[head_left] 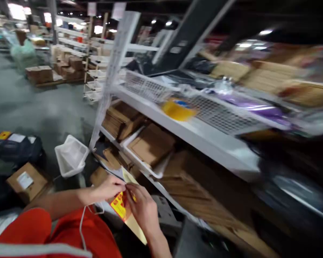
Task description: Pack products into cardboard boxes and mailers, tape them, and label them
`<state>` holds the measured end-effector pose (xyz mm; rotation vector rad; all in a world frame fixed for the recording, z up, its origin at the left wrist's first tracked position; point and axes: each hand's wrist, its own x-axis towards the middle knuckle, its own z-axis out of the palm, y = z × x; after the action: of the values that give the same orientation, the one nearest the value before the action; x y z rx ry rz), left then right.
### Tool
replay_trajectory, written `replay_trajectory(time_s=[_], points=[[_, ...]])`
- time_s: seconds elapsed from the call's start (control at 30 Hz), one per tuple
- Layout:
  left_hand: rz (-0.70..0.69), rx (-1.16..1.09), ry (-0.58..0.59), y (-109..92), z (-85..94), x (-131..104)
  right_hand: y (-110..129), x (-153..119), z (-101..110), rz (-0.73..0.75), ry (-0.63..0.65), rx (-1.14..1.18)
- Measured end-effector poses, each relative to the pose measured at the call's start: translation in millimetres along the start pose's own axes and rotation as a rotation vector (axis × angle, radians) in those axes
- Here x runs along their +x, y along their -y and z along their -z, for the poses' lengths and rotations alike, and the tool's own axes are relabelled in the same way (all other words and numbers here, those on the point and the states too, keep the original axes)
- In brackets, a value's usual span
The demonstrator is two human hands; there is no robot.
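My left hand (111, 189) and my right hand (144, 208) meet low in the middle of the head view, fingertips close together. Between them is a pale yellow sticker sheet (136, 229), tilted, with a yellow and red printed sticker (118, 206) on it. The left thumb and fingers are pinched at the sheet's upper part. My right hand is closed over its face, thumb tucked towards the left fingertips, covering part of the print. Whether a sticker edge is lifted cannot be made out.
A white shelf rack (188, 129) runs along my right, blurred, with flattened cardboard (199, 193) below and a yellow tape roll (179, 109) on its ledge. White bins (71, 156), a cardboard box (28, 182) and a dark wrapped parcel (17, 148) stand on the floor to the left.
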<state>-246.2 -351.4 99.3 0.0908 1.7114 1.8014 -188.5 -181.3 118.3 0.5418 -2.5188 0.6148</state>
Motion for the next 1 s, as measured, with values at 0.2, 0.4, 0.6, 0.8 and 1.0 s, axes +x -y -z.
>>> replay_trajectory(time_s=[0.2, 0.4, 0.6, 0.8, 1.0], points=[[0.11, -0.291, -0.232, 26, 36.8, -30, 12, 34, -38, 0.217, 0.204, 0.059], [0.161, -0.636, -0.339, 49, 46.4, -49, 31, 42, -59, 0.39, 0.316, 0.086], [0.123, -0.682, -0.352, 49, 38.2, -53, 32, 38, -54, 0.397, 0.281, 0.12], [0.066, -0.704, -0.207, 42, 18.8, -45, 28, 21, -37, 0.297, 0.142, 0.079], [0.039, -0.687, -0.079, 33, 6.2, -41, 20, 8, -25, 0.144, 0.085, 0.144]])
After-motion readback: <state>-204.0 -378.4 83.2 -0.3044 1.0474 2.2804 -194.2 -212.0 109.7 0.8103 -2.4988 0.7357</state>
